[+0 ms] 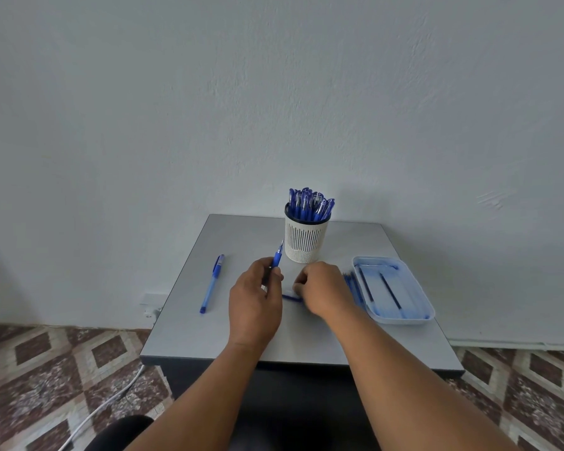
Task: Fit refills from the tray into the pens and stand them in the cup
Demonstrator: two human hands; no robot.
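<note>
Head view: left hand [256,297] grips an uncapped pen [277,257], tip toward twelve o'clock, freeing the right hand [319,289] to pinch its cap [292,297] off the table [209,336].

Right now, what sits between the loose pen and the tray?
In the head view: both hands, the left hand gripping a pen, the right hand pinching its cap.

Looks like a plain room at home, going by the bare white plastered wall [274,92], patterned brown-and-cream floor tiles [56,362], a wall socket [150,307] with trailing white cable [111,402], and a small grey table [209,336].
</note>
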